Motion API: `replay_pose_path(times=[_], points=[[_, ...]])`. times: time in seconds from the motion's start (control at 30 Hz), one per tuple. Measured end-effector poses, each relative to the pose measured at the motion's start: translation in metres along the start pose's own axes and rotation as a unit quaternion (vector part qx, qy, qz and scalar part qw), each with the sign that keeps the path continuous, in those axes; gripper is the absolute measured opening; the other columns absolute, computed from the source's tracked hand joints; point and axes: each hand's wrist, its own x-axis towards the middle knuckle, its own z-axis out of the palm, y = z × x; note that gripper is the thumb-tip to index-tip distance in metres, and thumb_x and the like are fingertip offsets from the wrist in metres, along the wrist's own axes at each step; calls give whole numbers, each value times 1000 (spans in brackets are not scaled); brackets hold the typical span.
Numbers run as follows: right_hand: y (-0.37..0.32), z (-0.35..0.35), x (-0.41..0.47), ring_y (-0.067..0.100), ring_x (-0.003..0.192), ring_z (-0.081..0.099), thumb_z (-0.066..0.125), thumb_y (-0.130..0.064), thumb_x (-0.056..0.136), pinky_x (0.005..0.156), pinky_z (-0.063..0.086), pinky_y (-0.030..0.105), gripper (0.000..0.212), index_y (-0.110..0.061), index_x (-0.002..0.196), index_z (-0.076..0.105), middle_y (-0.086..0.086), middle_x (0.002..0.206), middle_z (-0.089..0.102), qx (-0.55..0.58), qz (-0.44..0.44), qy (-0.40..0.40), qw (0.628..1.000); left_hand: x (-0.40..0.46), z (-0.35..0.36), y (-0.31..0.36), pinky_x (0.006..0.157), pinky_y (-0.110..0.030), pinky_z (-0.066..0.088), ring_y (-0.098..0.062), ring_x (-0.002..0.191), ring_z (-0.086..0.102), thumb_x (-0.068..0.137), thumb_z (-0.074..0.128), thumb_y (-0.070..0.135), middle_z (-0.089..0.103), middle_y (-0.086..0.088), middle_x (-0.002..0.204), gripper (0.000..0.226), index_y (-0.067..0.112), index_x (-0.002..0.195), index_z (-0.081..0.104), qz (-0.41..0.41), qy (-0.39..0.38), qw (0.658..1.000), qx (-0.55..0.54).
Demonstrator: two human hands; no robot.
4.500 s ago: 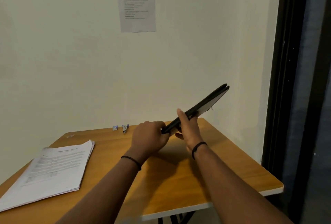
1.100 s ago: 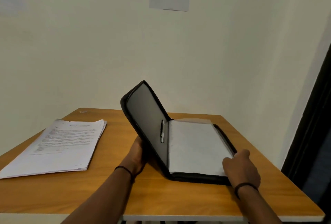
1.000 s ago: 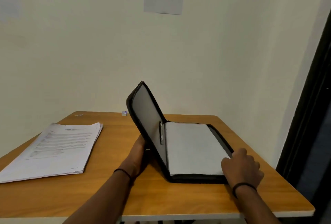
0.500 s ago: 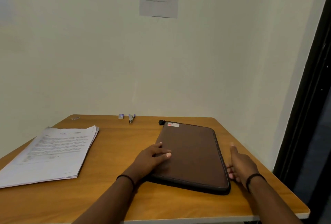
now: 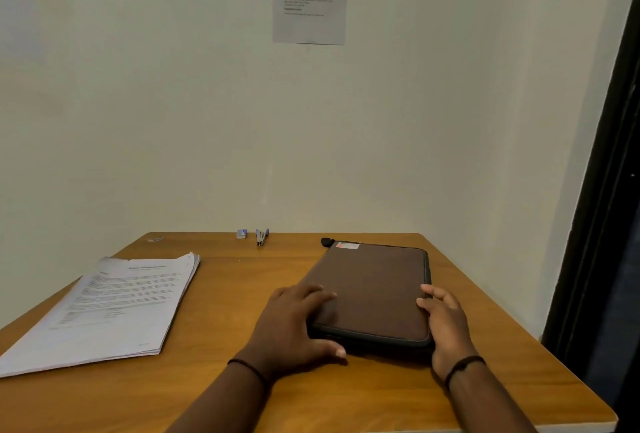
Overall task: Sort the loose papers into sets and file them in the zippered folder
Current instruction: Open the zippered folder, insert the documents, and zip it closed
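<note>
I see the brown zippered folder (image 5: 375,290) lying closed and flat on the right half of the wooden table (image 5: 242,294), its contents hidden, with a small red-and-white label (image 5: 347,245) too blurred to read. My left hand (image 5: 294,323) rests relaxed across its near left corner, my right hand (image 5: 445,325) lies loosely against its right edge, and the stack of printed papers (image 5: 114,304) sits well apart to the left.

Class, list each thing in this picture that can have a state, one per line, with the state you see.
zippered folder: closed, lying flat on the table
loose papers: stacked, not yet filed
left hand: open, resting on the folder's near left corner
right hand: open, touching the folder's right edge
stapler: idle by the wall
</note>
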Motion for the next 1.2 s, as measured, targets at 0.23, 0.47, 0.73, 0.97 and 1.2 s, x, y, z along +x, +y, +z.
replay_pose_path(times=[0.23, 0.47, 0.73, 0.97, 1.2], points=[[-1, 13, -22, 20, 75, 59, 37, -12, 101, 57, 48, 34, 40, -33, 93, 71, 1, 97, 64, -94, -210, -48, 972, 3, 15, -24, 112, -37, 40, -5, 130, 48, 81, 65, 14, 59, 16, 135, 58, 42, 131, 58, -21, 130, 988, -77], [-29, 4, -1, 20, 127, 39, 70, -1, 76, 112, 34, 49, 46, -32, 107, 57, -3, 124, 52, -501, -474, 53, 722, 2, 10, -23, 103, -34, 32, 1, 120, 40, 82, 74, 18, 52, 27, 119, 43, 46, 113, 65, -41, 223, 965, -131], [-64, 43, -33, 12, 84, 63, 60, -34, 88, 80, 45, 30, 20, -25, 102, 71, -9, 90, 72, -401, -622, -80, 668, 8, -8, -30, 110, -55, 38, -25, 139, 37, 81, 77, 32, 30, -1, 156, 98, 34, 155, 13, -295, 289, 793, -448], [-96, 116, -82, 12, 55, 55, 59, -55, 88, 48, 43, 27, 31, -25, 95, 68, -8, 65, 62, -418, -686, -47, 594, 6, -9, -57, 100, -46, 46, -30, 123, 55, 78, 61, 53, 52, -7, 144, 78, 24, 147, 37, -256, 219, 616, -712], [-117, 169, -110, 10, 68, 58, 53, -56, 92, 53, 33, 19, 35, -27, 110, 61, -9, 82, 67, -425, -632, -44, 646, 8, -9, -50, 109, -52, 39, -26, 123, 55, 84, 68, 41, 63, -4, 132, 63, 24, 141, 47, -258, 109, 602, -748]])
